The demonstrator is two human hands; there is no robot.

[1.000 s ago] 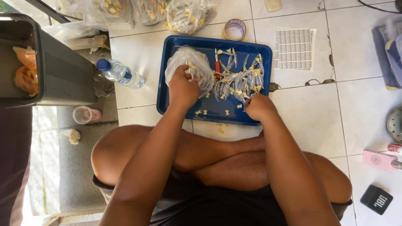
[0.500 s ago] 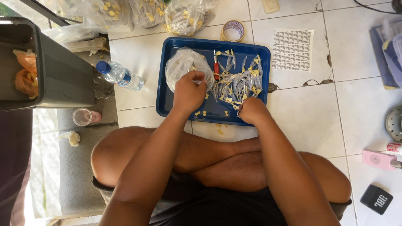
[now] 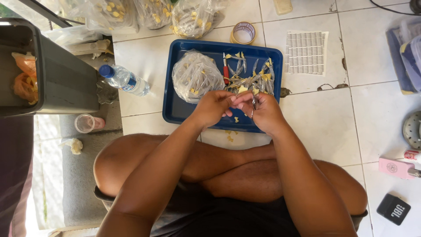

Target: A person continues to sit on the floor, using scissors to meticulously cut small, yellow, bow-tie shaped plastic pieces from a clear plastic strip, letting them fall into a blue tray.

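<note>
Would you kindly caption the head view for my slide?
Both hands, left hand and right hand, meet over a blue tray holding small scissors.

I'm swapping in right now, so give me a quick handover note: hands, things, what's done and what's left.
Left hand and right hand meet over the blue tray, pinching a small metal piece together.
On the tray: a clear bag of small parts, a loose pile of clear and yellow bits, a red-handled tool.
Done: yellow scraps lie by the near rim.
Left: the loose pile remains.
</note>
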